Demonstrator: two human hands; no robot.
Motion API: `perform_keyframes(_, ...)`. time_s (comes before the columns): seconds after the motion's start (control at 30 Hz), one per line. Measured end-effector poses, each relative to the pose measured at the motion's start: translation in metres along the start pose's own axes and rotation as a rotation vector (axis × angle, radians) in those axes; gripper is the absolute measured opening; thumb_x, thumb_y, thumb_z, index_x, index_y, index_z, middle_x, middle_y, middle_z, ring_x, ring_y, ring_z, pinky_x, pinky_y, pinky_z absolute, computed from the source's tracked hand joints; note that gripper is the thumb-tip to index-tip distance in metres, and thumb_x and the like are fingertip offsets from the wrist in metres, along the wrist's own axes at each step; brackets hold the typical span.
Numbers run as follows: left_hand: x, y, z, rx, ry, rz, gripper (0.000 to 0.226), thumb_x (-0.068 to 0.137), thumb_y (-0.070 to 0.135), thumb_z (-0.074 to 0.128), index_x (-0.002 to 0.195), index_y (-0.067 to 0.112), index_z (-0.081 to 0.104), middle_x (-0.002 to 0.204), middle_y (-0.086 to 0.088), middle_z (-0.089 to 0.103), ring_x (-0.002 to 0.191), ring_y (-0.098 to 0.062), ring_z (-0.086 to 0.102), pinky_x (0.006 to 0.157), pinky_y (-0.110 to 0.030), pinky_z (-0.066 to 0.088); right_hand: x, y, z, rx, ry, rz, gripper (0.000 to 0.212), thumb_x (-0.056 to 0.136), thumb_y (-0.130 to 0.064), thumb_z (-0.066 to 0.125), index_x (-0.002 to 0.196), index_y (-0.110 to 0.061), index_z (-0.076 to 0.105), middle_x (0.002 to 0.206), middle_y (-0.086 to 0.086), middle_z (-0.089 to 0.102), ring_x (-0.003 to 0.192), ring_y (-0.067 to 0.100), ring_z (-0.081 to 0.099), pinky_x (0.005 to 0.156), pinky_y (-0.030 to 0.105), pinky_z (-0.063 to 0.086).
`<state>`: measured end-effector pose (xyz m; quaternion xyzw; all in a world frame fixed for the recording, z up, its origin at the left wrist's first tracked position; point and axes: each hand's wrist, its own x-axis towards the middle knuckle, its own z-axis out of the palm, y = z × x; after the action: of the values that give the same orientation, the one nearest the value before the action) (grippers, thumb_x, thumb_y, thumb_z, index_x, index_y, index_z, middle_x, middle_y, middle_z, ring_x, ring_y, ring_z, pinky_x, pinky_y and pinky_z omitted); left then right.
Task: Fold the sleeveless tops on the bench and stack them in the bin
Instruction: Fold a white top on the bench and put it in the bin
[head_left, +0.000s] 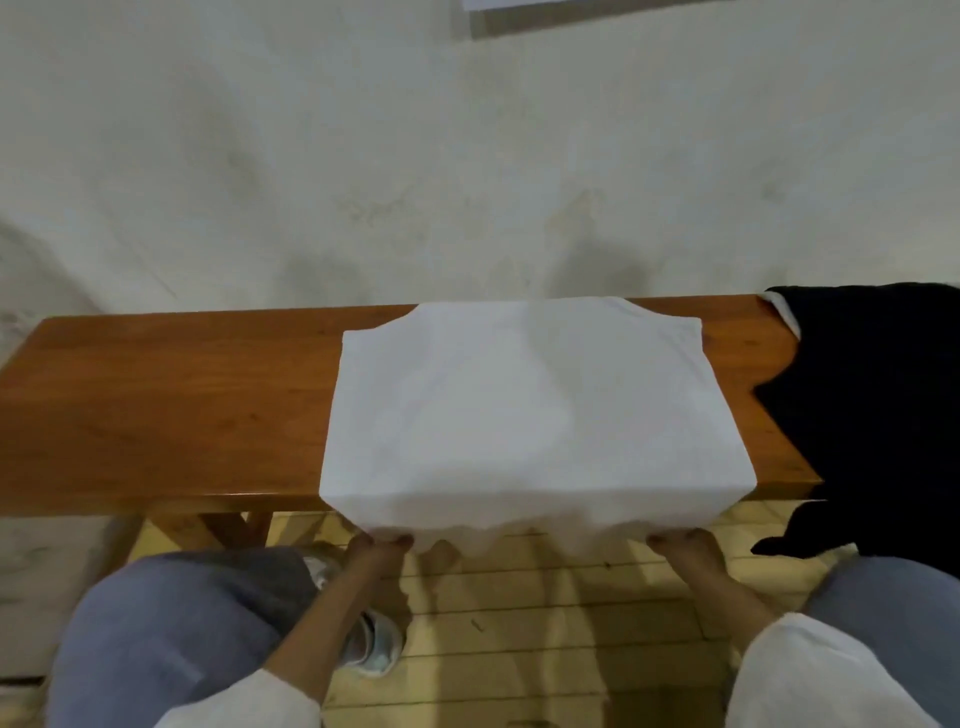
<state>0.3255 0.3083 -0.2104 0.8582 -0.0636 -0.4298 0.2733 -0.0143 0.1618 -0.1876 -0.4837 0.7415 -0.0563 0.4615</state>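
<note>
Pinches the hem of the top (519, 415) with left hand (382, 545) at 7 o'clock and right hand (685, 545) at 5, fingers curled on the cloth. Lies spread on the counter (156, 405), hem hanging over the near edge. Points neck to 12 o'clock, long axis 12 to 6. Counted: two hands, one white top, one black cloth (857, 389) at 3 o'clock.

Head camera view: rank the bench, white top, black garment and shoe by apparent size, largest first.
1. bench
2. white top
3. black garment, cut off by the frame edge, so its rank is unsure
4. shoe
</note>
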Motion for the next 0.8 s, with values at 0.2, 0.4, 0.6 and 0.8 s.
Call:
perform_keyframes(0.2,-0.004,0.001,-0.002,-0.198,-0.004,-0.073,0.018,0.098,0.013,0.049,0.112,0.002,0.049,0.112,-0.021,0.059,0.115,-0.034,0.051,0.094,-0.043,0.040,0.023,0.019,0.007,-0.043,-0.005,0.120,0.015,0.094,-0.017,0.054,0.089,-0.003,0.054,0.092,0.015,0.060,0.074,0.026,0.053,0.069,0.035,0.040)
perform_keyframes(0.4,-0.024,-0.008,-0.017,-0.324,0.078,-0.144,0.021,0.097,0.021,0.050,0.104,0.001,0.044,0.103,-0.019,0.050,0.102,-0.035,0.051,0.092,-0.043,0.045,0.006,0.029,-0.009,0.119,0.059,0.161,0.025,0.100,-0.013,0.040,0.081,-0.003,0.052,0.069,0.013,0.048,0.061,0.026,0.045,0.056,0.035,0.040)
perform_keyframes(0.6,-0.068,-0.010,-0.039,-0.215,0.031,-0.012,0.018,0.095,0.021,0.052,0.080,0.011,0.052,0.078,-0.009,0.051,0.088,-0.030,0.053,0.081,-0.042,0.049,-0.045,0.040,-0.033,0.119,0.115,0.054,0.037,0.102,-0.030,0.038,0.100,0.002,0.056,0.083,0.019,0.058,0.079,0.036,0.057,0.076,0.044,0.053)
perform_keyframes(0.8,-0.135,0.008,-0.060,-0.083,0.001,0.219,0.016,0.088,0.004,0.060,0.102,-0.003,0.055,0.077,-0.018,0.059,0.058,-0.027,0.055,0.050,-0.028,0.044,-0.126,0.004,-0.052,0.274,0.169,-0.331,0.011,0.096,-0.016,0.054,0.089,-0.009,0.049,0.063,0.009,0.056,0.051,0.023,0.051,0.051,0.036,0.045)
